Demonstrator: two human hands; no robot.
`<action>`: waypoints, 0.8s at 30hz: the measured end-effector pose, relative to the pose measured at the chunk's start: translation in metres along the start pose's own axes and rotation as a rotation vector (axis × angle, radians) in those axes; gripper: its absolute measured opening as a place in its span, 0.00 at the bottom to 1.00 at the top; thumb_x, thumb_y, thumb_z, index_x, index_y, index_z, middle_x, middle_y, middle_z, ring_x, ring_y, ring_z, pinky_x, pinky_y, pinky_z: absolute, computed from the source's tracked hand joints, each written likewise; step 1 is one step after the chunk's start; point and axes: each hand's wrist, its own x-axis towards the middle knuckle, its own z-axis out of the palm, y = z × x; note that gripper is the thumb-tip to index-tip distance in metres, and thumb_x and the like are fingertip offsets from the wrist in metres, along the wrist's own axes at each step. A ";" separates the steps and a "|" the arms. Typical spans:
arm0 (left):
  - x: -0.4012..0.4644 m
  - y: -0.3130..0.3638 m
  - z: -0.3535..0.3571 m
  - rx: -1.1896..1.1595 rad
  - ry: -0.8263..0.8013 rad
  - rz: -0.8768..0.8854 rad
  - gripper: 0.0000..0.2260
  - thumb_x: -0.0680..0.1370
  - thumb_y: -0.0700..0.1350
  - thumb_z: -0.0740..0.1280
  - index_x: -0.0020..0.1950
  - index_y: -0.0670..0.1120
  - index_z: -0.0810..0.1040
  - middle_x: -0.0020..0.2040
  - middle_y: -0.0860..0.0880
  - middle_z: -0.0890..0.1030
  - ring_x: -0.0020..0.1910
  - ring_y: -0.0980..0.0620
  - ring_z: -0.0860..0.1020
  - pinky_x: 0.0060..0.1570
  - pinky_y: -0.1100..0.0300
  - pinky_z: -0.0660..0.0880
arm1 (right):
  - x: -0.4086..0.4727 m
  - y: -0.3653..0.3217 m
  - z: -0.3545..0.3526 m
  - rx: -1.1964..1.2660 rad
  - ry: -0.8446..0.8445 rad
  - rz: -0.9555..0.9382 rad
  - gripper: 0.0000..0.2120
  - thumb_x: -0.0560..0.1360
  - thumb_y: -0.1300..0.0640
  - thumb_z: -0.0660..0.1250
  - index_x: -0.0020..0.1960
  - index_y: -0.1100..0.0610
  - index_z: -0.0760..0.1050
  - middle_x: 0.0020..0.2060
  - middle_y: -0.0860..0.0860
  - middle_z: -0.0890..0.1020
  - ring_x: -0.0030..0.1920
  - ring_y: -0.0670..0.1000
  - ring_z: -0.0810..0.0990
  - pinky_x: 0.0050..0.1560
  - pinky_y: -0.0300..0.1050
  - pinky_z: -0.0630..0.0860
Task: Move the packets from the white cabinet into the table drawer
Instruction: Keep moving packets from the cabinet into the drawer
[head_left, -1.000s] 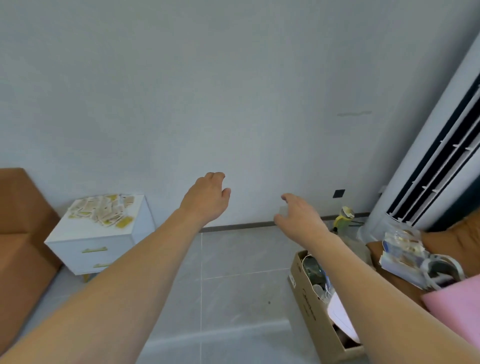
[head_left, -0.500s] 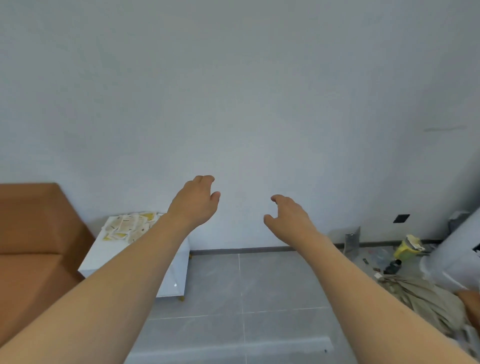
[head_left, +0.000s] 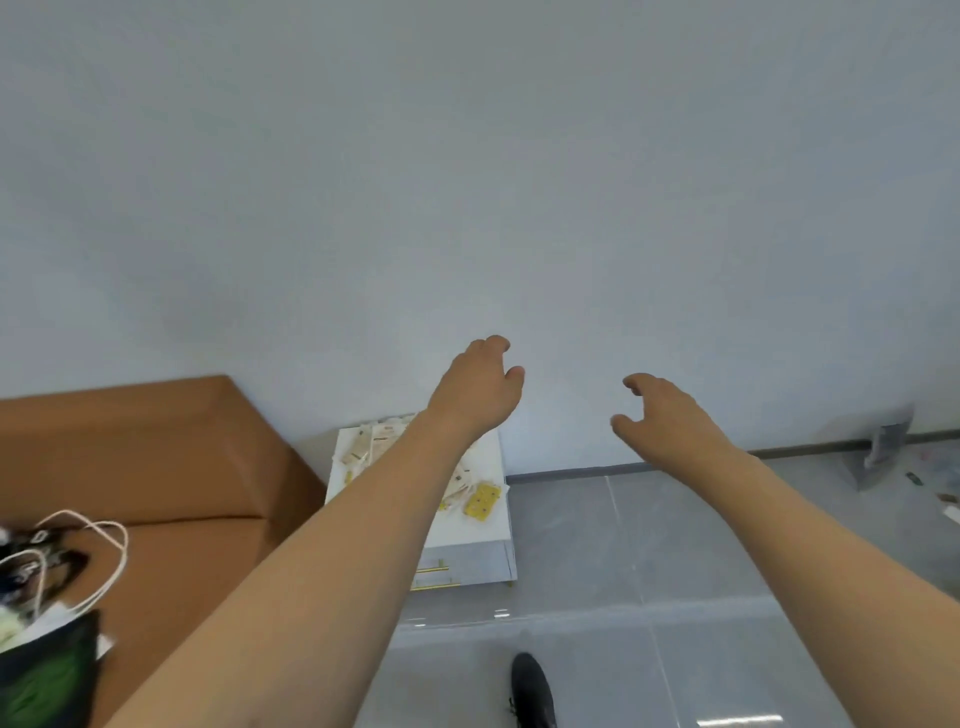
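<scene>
A small white cabinet (head_left: 488, 530) with gold drawer handles stands against the wall beside a sofa. Several beige and yellow packets (head_left: 480, 499) lie scattered on its top, partly hidden by my left forearm. My left hand (head_left: 475, 392) is stretched forward in the air above the cabinet's far edge, fingers loosely curled, holding nothing. My right hand (head_left: 665, 418) hangs to the right of the cabinet, over the floor by the wall, fingers relaxed and empty. The table drawer is not in view.
A brown sofa (head_left: 156, 467) fills the left, with a dark bag with white cord handles (head_left: 47, 623) on it. Grey tiled floor (head_left: 597, 561) spreads right of the cabinet. A dark shoe (head_left: 530, 686) shows at the bottom. Small clutter (head_left: 883, 452) lies by the right wall.
The view has swung left: the air conditioner and cardboard box left the frame, and the sofa and cabinet came toward the centre. Both empty hands stay stretched forward.
</scene>
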 end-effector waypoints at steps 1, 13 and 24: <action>0.014 -0.016 0.000 -0.006 -0.013 -0.005 0.21 0.82 0.49 0.58 0.75 0.45 0.64 0.73 0.46 0.68 0.70 0.47 0.68 0.66 0.53 0.66 | 0.019 -0.010 0.016 0.008 -0.016 -0.009 0.28 0.78 0.52 0.62 0.75 0.55 0.61 0.72 0.52 0.67 0.70 0.55 0.68 0.68 0.50 0.67; 0.130 -0.297 0.003 -0.064 -0.248 -0.416 0.19 0.80 0.48 0.62 0.71 0.45 0.68 0.67 0.49 0.73 0.62 0.51 0.71 0.55 0.61 0.65 | 0.179 -0.106 0.234 0.069 -0.340 0.172 0.29 0.76 0.53 0.62 0.75 0.55 0.60 0.72 0.52 0.67 0.69 0.55 0.68 0.64 0.50 0.70; 0.200 -0.531 0.157 -0.210 -0.301 -0.793 0.25 0.74 0.49 0.67 0.70 0.44 0.68 0.63 0.44 0.73 0.56 0.44 0.76 0.54 0.51 0.77 | 0.297 -0.124 0.462 0.024 -0.381 0.310 0.28 0.76 0.52 0.63 0.74 0.55 0.60 0.69 0.54 0.66 0.66 0.56 0.70 0.61 0.51 0.71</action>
